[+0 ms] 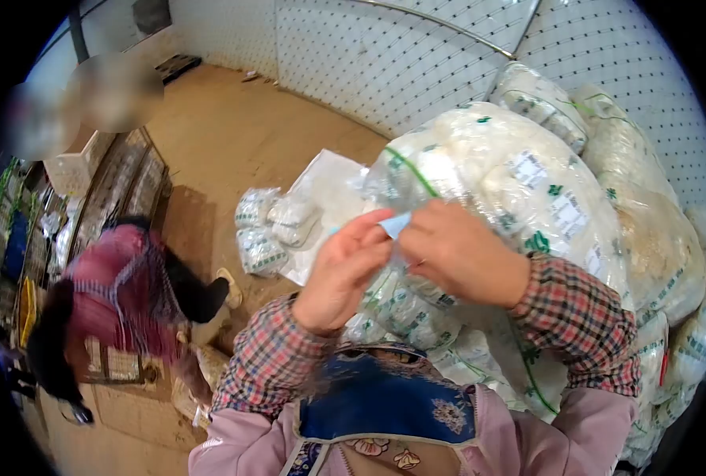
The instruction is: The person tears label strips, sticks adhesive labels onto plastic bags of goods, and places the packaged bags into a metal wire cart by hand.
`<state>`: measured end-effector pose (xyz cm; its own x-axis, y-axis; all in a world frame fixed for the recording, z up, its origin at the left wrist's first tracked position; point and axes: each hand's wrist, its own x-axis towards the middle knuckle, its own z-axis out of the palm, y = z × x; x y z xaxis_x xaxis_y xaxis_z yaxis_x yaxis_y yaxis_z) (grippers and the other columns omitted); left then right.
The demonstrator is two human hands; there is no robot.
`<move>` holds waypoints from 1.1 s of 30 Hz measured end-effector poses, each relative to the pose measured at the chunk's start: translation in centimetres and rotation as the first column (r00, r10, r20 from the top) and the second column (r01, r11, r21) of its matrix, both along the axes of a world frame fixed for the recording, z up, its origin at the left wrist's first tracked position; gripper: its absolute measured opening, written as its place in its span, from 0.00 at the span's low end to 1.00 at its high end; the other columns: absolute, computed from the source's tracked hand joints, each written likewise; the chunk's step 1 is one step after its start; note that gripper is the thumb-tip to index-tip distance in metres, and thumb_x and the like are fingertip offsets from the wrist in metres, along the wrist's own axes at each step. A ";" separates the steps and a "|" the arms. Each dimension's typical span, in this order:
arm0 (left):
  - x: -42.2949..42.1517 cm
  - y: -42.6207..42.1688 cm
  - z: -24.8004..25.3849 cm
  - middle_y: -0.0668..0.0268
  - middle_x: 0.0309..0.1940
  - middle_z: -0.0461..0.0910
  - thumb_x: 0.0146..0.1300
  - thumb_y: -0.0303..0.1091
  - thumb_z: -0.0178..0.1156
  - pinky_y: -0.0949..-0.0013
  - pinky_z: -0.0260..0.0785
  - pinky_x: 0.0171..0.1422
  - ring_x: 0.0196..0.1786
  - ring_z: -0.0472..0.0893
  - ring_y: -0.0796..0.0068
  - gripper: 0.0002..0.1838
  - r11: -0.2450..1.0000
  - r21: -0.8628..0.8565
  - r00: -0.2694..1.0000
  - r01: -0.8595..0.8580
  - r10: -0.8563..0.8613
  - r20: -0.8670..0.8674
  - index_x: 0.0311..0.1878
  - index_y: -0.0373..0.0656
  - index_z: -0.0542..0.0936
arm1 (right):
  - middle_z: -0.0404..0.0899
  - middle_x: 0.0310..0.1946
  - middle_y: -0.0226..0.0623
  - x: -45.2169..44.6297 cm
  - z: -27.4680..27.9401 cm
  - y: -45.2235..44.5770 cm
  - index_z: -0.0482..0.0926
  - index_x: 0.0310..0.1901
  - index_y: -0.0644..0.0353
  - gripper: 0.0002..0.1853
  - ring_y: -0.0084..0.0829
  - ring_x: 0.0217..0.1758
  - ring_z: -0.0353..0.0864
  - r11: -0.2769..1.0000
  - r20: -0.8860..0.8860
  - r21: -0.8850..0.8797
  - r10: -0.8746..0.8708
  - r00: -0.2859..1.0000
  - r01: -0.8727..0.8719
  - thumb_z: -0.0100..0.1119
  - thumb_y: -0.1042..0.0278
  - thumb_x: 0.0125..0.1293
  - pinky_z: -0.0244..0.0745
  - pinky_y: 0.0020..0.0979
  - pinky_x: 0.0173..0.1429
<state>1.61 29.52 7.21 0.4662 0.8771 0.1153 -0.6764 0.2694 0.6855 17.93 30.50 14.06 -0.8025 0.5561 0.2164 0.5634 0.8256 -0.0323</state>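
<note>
A small light-blue piece, like paper or a label (395, 225), is between my two hands. Its left corner is pinched in the fingertips of my left hand (343, 274). My right hand (466, 252) is closed at the piece's other edge, with its fingertips partly hidden. Just behind my fingers is a clear plastic bag with a green strip (413, 171). A big clear sack (555, 170) of white wrapped packs with green print and white labels bulges beyond my right hand. More small wrapped packs (412, 313) lie below my hands.
More filled sacks (658, 238) are stacked at right against the dotted wall panels (400, 59). Several wrapped packs (262, 230) lie by a white sheet (321, 186) on the brown floor. At left a co-worker in a pink top (119, 285) bends beside loaded crates (123, 190).
</note>
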 end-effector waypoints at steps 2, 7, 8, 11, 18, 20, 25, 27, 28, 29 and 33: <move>0.1 0.3 0.2 0.68 0.39 0.71 0.58 0.25 0.48 0.81 0.61 0.42 0.39 0.69 0.84 0.20 0.997 -0.008 0.997 -0.073 0.073 0.008 0.54 0.31 0.62 | 0.66 0.29 0.35 0.1 -0.2 -0.4 0.69 0.30 0.57 0.14 0.36 0.34 0.66 0.997 0.017 0.053 0.047 0.999 -0.048 0.62 0.71 0.41 0.62 0.33 0.37; 0.3 0.0 1.1 0.64 0.43 0.71 0.62 0.31 0.47 0.77 0.63 0.50 0.42 0.72 0.81 0.20 0.998 0.007 0.997 -0.070 0.070 -0.045 0.55 0.32 0.61 | 0.67 0.30 0.34 0.3 0.3 0.6 0.69 0.33 0.57 0.15 0.35 0.35 0.67 0.982 -0.071 0.186 0.053 0.996 -0.039 0.62 0.69 0.41 0.63 0.33 0.37; 0.4 0.0 1.1 0.64 0.43 0.71 0.62 0.31 0.47 0.77 0.63 0.50 0.42 0.72 0.81 0.20 0.997 0.008 0.996 -0.072 0.072 -0.049 0.55 0.32 0.61 | 0.67 0.30 0.34 0.4 0.2 0.7 0.69 0.33 0.57 0.15 0.35 0.35 0.67 0.981 -0.075 0.188 0.055 0.996 -0.040 0.62 0.69 0.41 0.63 0.33 0.37; 0.5 0.2 0.9 0.64 0.44 0.71 0.62 0.33 0.46 0.76 0.63 0.51 0.44 0.72 0.80 0.20 0.999 0.033 1.000 0.010 -0.010 0.014 0.55 0.32 0.61 | 0.67 0.29 0.35 0.7 0.1 0.8 0.69 0.34 0.58 0.16 0.36 0.35 0.67 0.986 -0.069 0.167 0.031 0.997 -0.019 0.63 0.68 0.42 0.64 0.33 0.37; 0.6 0.4 2.2 0.61 0.45 0.71 0.61 0.33 0.47 0.74 0.65 0.51 0.45 0.73 0.77 0.21 0.997 0.059 0.993 -0.053 0.058 -0.099 0.54 0.32 0.62 | 0.67 0.27 0.34 1.4 1.3 1.3 0.70 0.30 0.58 0.12 0.36 0.33 0.67 0.997 -0.151 0.074 0.036 0.988 -0.025 0.61 0.69 0.44 0.64 0.32 0.36; 0.5 0.6 2.2 0.60 0.44 0.72 0.60 0.33 0.48 0.72 0.67 0.50 0.44 0.74 0.75 0.21 0.995 0.061 0.993 -0.077 0.082 -0.084 0.54 0.31 0.62 | 0.66 0.26 0.34 1.4 1.3 1.5 0.70 0.29 0.58 0.10 0.35 0.33 0.67 0.996 -0.129 0.090 0.039 0.991 -0.027 0.61 0.70 0.45 0.64 0.32 0.36; 0.5 1.1 2.1 0.69 0.35 0.73 0.60 0.31 0.48 0.78 0.64 0.46 0.36 0.71 0.84 0.19 1.000 -0.004 0.995 -0.027 0.026 -0.092 0.53 0.32 0.64 | 0.65 0.25 0.34 1.3 1.2 1.6 0.69 0.26 0.58 0.09 0.34 0.31 0.65 0.990 -0.110 0.133 0.065 0.992 -0.050 0.60 0.72 0.44 0.63 0.32 0.35; 0.6 1.6 1.9 0.70 0.33 0.72 0.60 0.30 0.49 0.79 0.64 0.43 0.34 0.71 0.85 0.18 1.000 0.003 0.997 -0.022 0.022 -0.078 0.51 0.32 0.65 | 0.67 0.25 0.35 1.3 1.7 1.6 0.68 0.26 0.59 0.07 0.34 0.31 0.67 0.988 -0.099 0.132 0.098 0.990 -0.084 0.56 0.72 0.45 0.64 0.32 0.34; 0.6 1.9 1.7 0.70 0.30 0.72 0.60 0.30 0.49 0.80 0.65 0.41 0.32 0.70 0.85 0.16 1.000 0.013 0.998 -0.016 0.017 -0.066 0.50 0.33 0.67 | 0.68 0.25 0.36 1.2 1.9 1.5 0.68 0.25 0.60 0.05 0.34 0.31 0.68 0.984 -0.090 0.133 0.130 0.987 -0.117 0.52 0.72 0.46 0.64 0.32 0.34; 0.7 2.3 1.5 0.70 0.30 0.72 0.60 0.30 0.49 0.80 0.65 0.41 0.32 0.70 0.85 0.16 1.000 0.012 0.998 -0.017 0.018 -0.064 0.50 0.33 0.67 | 0.68 0.25 0.36 1.0 2.2 1.3 0.68 0.25 0.60 0.05 0.34 0.31 0.68 0.984 -0.089 0.132 0.131 0.987 -0.119 0.52 0.72 0.46 0.64 0.32 0.34; 0.7 3.9 0.6 0.69 0.30 0.74 0.59 0.26 0.49 0.82 0.66 0.35 0.31 0.72 0.84 0.13 0.997 -0.027 0.993 -0.079 0.076 -0.085 0.47 0.34 0.69 | 0.69 0.28 0.31 0.1 3.1 0.7 0.68 0.25 0.57 0.08 0.32 0.33 0.67 0.932 -0.103 0.276 0.270 0.957 -0.234 0.58 0.72 0.44 0.64 0.32 0.41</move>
